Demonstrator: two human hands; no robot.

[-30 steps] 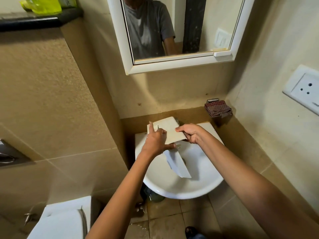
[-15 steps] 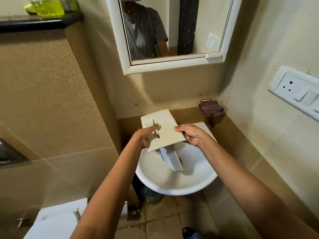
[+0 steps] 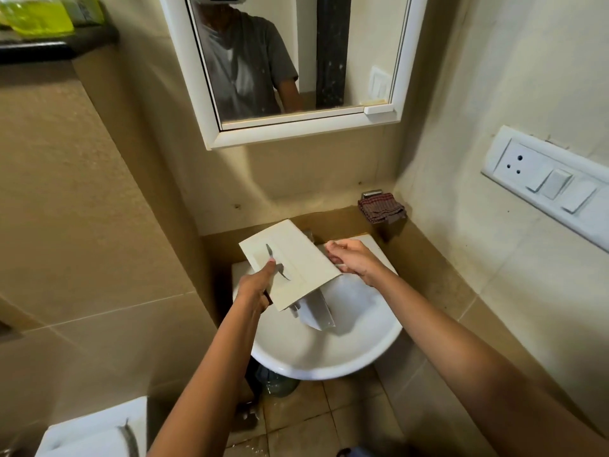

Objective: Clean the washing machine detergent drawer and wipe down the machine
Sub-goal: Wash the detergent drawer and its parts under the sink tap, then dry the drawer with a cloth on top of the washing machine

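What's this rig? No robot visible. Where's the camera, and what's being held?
There is no robot: a person works with bare hands. The picture comes from a wide-angle camera worn on the head, looking down over both forearms. The mirror on the wall reflects the wearer. The right hand holds a white drawer by its edge, above the sink. The left hand grips a thin tool, held at the drawer's front panel. I cannot tell what tool it is. A checked cloth sits in the corner behind the sink.
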